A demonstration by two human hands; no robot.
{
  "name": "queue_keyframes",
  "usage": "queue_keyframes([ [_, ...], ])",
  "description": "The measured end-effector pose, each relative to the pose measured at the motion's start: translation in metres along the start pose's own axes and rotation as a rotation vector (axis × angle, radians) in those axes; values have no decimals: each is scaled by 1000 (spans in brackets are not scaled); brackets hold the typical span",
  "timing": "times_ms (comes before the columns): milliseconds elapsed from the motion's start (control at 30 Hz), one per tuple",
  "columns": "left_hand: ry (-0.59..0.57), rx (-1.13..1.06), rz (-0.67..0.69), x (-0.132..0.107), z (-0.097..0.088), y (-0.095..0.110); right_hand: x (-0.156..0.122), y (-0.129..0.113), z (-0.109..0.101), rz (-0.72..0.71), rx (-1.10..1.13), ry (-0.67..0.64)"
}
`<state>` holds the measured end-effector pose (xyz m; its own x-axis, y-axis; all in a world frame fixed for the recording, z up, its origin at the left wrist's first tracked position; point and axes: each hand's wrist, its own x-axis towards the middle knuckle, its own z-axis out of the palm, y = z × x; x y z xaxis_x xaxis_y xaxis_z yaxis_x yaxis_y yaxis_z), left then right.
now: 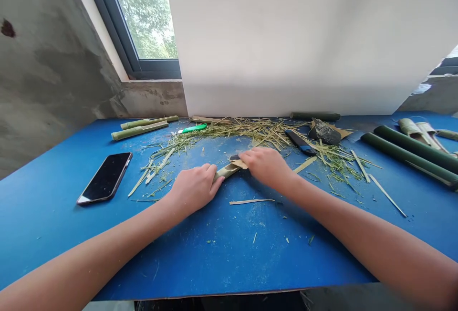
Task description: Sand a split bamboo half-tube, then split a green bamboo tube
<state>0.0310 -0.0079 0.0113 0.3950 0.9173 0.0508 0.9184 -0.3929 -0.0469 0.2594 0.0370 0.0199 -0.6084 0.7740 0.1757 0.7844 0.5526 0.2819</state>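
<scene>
From afar I see a phone (105, 177) on the desk (250, 253), my left hand (193, 185) with its grip wrapped round a bamboo piece (227, 172) near the middle, my right hand (265, 165) pinching sandpaper (239, 163) at its far end, then green bamboo tubes (408, 156).

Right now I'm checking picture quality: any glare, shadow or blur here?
Head view: window partly washed out; phone with pale glare at its near left corner. Same view: right arm blurred toward the elbow, a soft shadow beneath it on the table.
</scene>
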Motion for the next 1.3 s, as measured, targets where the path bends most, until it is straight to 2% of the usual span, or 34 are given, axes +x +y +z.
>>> queue_keyframes([
  [67,5,5,0,0,-1,0,1,3,3,78,-13,-7],
  [100,6,7,2,-1,-1,0,1,4,3,69,-5,0],
  [233,8,12,11,-1,0,-1,1,6,8,-92,76,58],
  [433,-8,-14,3,0,1,-3,5,31,14,26,-10,153],
  [567,-12,-22,14,1,0,-6,5,34,17,37,186,236],
  [667,-4,-29,15,1,1,-9,6,32,23,-22,336,302],
  [733,-4,-33,12,1,1,-10,7,34,24,-89,298,348],
  [800,-7,-35,11,2,1,-10,7,36,21,-95,217,369],
  [867,-9,-34,10,2,0,-9,6,39,18,-81,205,342],
  [1033,-8,-22,15,3,0,-11,3,31,20,-245,433,86],
  [1167,-11,-23,2,4,-1,-19,3,15,25,-226,465,58],
  [1300,38,-6,19,5,-2,-25,7,9,20,-255,463,46],
])
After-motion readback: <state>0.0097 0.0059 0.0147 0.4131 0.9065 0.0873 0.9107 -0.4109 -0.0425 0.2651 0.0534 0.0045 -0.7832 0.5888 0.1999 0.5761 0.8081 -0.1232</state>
